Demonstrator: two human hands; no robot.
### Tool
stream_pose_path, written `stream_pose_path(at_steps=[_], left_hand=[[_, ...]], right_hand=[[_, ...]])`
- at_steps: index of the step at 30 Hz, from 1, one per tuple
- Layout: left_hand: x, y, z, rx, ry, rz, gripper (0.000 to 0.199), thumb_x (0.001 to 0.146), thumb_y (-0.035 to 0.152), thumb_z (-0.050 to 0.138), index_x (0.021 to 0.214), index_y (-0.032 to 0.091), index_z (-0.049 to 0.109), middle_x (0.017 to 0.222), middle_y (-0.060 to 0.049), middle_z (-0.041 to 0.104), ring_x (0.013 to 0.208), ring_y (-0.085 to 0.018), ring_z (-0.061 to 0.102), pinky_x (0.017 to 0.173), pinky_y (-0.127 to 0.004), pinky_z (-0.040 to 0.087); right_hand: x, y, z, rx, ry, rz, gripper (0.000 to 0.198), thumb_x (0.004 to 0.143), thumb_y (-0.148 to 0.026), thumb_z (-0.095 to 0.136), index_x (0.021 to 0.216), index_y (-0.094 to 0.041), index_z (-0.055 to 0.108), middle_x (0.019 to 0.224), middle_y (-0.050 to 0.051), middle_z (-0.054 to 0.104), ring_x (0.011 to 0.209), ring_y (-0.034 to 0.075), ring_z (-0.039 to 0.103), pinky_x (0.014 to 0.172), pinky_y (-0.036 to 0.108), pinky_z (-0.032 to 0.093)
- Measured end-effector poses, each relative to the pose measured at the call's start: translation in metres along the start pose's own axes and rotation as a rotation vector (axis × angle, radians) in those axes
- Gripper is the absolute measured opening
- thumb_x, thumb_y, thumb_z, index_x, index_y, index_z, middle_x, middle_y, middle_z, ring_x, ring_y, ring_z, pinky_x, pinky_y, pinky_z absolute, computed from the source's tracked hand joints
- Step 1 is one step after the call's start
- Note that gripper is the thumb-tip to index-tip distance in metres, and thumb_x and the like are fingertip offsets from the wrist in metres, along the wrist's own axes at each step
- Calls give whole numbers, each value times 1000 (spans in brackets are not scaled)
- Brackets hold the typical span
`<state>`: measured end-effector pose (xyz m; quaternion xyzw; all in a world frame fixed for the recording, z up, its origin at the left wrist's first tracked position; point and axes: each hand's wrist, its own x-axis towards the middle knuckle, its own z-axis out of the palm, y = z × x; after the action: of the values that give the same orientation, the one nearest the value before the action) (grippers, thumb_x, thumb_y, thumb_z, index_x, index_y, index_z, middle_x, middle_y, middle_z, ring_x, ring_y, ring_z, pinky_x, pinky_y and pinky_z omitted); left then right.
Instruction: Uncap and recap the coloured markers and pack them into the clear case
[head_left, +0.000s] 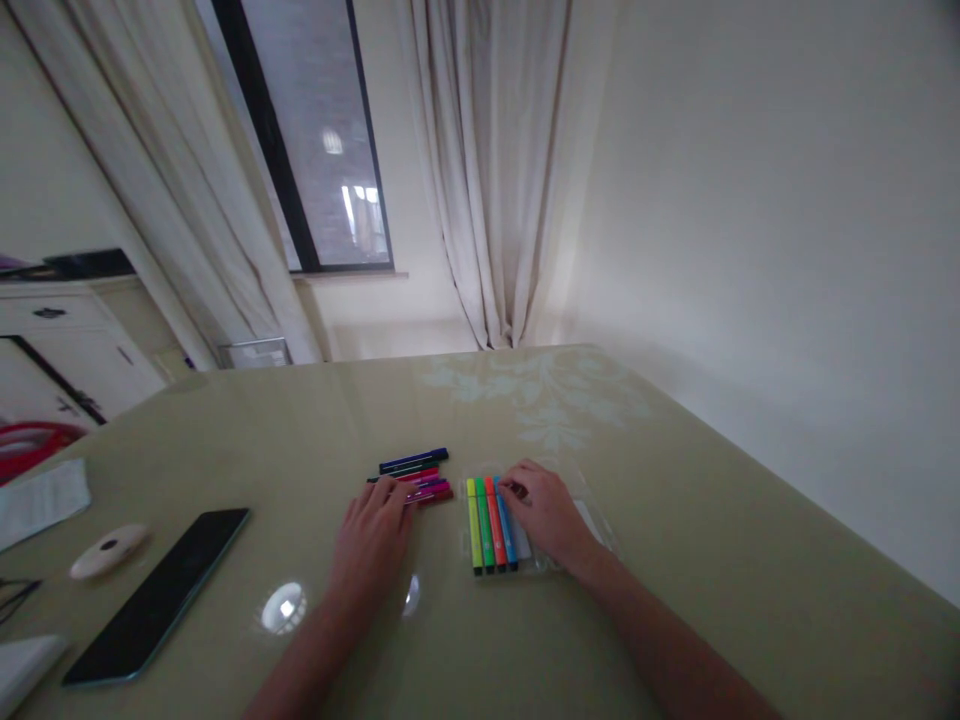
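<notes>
Pale curtains [491, 150] beside dark-framed window [319, 120]

Looks smooth and glossy across the tabletop [450, 650], with bright spots of reflected light. Appears to be clear, shiny plastic in the pen tray [541, 562], and smooth plastic on the bright felt-tip pens [495, 525] and the darker pens [412, 460]. Shows glassy and black on the tablet [157, 598]; seems pale, smooth plastic on the oval device [110, 552]. Hangs as matt cloth in the right curtain [495, 150] and left curtain [180, 200]. Reflects like glass in the windowpane [319, 120]. Reads as smooth, matt paint on the wall [787, 250] and as painted wood on the cabinet [97, 345].
</notes>
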<state>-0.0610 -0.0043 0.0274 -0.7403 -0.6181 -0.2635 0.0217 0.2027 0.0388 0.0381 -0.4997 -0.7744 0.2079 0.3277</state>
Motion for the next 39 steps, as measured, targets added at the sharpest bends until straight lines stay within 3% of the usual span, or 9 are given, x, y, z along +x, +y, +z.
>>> stream_pose_path(at_steps=[6, 11, 14, 18, 22, 27, 32, 36, 39], left_hand=[[1, -11, 3, -25, -78, -68, 16, 95, 32, 54, 93, 22, 66, 100, -7, 67, 97, -28, 59, 90, -44, 48], [2, -13, 5, -202, -29, -75, 20, 93, 39, 55, 82, 25, 65, 92, -7, 69, 93, -29, 61, 87, -44, 48], [4, -6, 4, -396, -3, -125, 28, 95, 48, 52, 82, 26, 64, 82, -6, 71, 79, -28, 66, 74, -38, 49], [0, 16, 7, -577, -86, -123, 36, 101, 52, 44, 88, 25, 64, 70, -1, 67, 62, -21, 63, 61, -31, 43], [-8, 36, 13, -615, -170, -91, 39, 104, 48, 38, 91, 22, 64, 69, 0, 64, 64, -18, 60, 63, -29, 42], [-14, 42, 11, -636, -183, -74, 36, 105, 47, 40, 105, 22, 65, 74, 1, 67, 67, -18, 62, 65, -28, 46], [-15, 45, 6, -667, -182, -36, 32, 104, 48, 47, 112, 23, 65, 86, -2, 73, 76, -19, 68, 71, -28, 51], [-16, 46, 6, -639, -186, 3, 35, 106, 45, 44, 114, 22, 69, 82, -2, 73, 77, -19, 69, 73, -29, 53], [-17, 47, 7, -608, -170, 41, 35, 107, 42, 43, 119, 21, 68, 90, -5, 75, 82, -21, 70, 76, -31, 55]], right_hand=[[-1, 0, 0, 7, 1, -42, 17, 93, -20, 61, 85, -21, 77, 87, 7, 70, 79, 20, 65, 72, 31, 50], [-1, -3, -2, 29, 18, -56, 19, 95, -22, 59, 86, -20, 76, 89, 7, 70, 80, 20, 66, 73, 31, 51], [-2, -9, -3, 78, 16, -53, 20, 96, -26, 60, 86, -20, 76, 89, 7, 70, 81, 20, 66, 73, 31, 51], [-4, -17, -2, 281, -23, -5, 20, 95, -36, 65, 103, -22, 77, 97, 6, 75, 86, 21, 68, 76, 31, 53], [-4, -23, 2, 557, -70, 61, 25, 96, -42, 65, 103, -22, 77, 94, 4, 77, 89, 21, 70, 81, 32, 54], [-2, -26, 4, 801, -45, 166, 34, 86, -52, 74, 95, -19, 76, 89, 5, 77, 81, 20, 70, 74, 31, 54], [0, -27, 2, 896, 68, 200, 37, 82, -54, 79, 85, -18, 73, 80, 4, 74, 74, 17, 68, 70, 29, 53], [-1, -27, 3, 946, 38, 230, 36, 80, -52, 81, 89, -18, 73, 84, 5, 76, 78, 19, 71, 73, 30, 54], [0, -28, 4, 971, 22, 226, 36, 81, -51, 81, 92, -18, 73, 87, 6, 77, 83, 20, 73, 76, 32, 55]])
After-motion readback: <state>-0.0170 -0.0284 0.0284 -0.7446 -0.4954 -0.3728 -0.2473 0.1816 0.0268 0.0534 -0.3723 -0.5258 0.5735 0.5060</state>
